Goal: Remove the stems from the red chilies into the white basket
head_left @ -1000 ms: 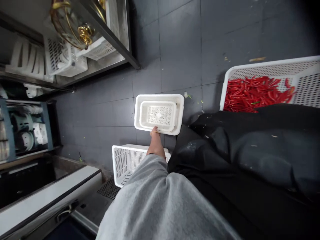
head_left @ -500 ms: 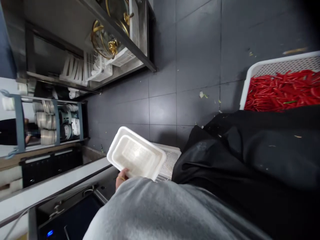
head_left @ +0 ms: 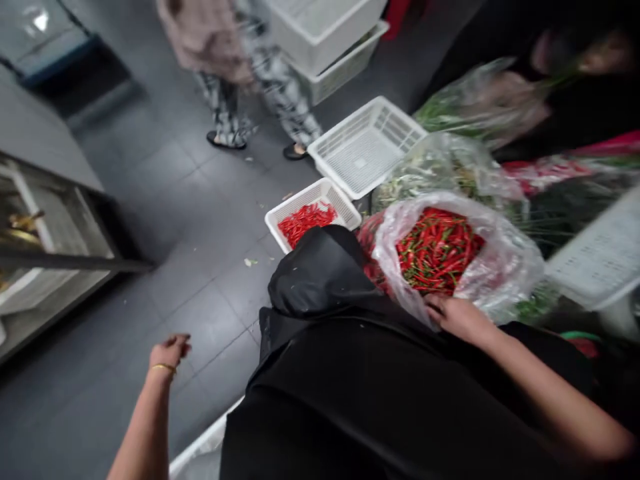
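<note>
My right hand (head_left: pixel 457 319) has its fingers closed on the near rim of a clear plastic bag (head_left: pixel 510 263). Red chili peppers (head_left: pixel 437 250) with green stems fill the bag. Off to the left, my left hand (head_left: pixel 171 350) hangs over the floor, fingers curled together and nothing visible in them; a gold bracelet circles its wrist. Beyond my knee stands a white basket (head_left: pixel 280 223) partly filled with loose red chili peppers (head_left: pixel 306 221). At the bottom edge, part of a white container (head_left: pixel 203 443) shows beside my black-covered lap, mostly hidden.
A larger white basket (head_left: pixel 363 150) sits behind the chilies, with stacked white crates (head_left: pixel 325 47) farther back. A person in patterned trousers (head_left: pixel 280 87) stands there. Bagged greens (head_left: pixel 425 167) and another crate (head_left: pixel 600 250) lie right. A metal shelf (head_left: pixel 65 267) stands left.
The view has swung right from the sink side to the chilies. The left hand has let go of the white basket it held. My right hand, unseen before, now grips the bag.
</note>
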Demonstrator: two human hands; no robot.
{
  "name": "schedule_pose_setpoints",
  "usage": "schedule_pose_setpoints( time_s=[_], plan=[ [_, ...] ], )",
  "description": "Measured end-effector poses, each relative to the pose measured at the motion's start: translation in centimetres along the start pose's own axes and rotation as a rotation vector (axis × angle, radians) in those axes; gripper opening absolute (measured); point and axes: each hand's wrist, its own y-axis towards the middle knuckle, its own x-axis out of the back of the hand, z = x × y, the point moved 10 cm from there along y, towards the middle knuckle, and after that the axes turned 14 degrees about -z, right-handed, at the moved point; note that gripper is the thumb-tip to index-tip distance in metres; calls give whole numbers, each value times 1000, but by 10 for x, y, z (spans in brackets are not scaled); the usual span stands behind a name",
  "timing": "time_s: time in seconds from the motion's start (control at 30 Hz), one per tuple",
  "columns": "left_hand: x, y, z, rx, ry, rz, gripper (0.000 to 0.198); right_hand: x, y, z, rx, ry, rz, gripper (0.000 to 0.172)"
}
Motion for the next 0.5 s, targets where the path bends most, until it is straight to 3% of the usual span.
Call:
schedule_pose_setpoints(
  time_s=[0.03,0.07,0.13,0.2,0.27,0.33,0.4,0.43,0.5],
  plan=[
    [-5,11,-42,-60,-73,54,20,-5,-13,3,6,15,-28,24],
    [-7,13,-98,-178,-237,89,18,-10,-25,7,8,23,-47,25],
    [-5,-20,-227,-502,-471,171,30,-22,-48,10,-4,14,-67,27],
    [-11,-96,-344,-772,-593,297,31,-29,-63,7,-34,8,-95,26],
    [-39,-204,-432,-1023,-622,576,27,-25,-71,-3,-81,39,-147,24],
    [-81,-313,-477,-1250,-543,859,21,-10,-69,-19,-134,87,-232,24],
    [-129,-385,-487,-1426,-389,967,14,16,-58,-37,-196,120,-352,26],
    [-154,-403,-486,-1483,-299,948,9,30,-50,-46,-235,131,-418,29],
    [-195,-405,-475,-1500,-157,848,14,57,-27,-64,-345,145,-524,35]
  ],
)
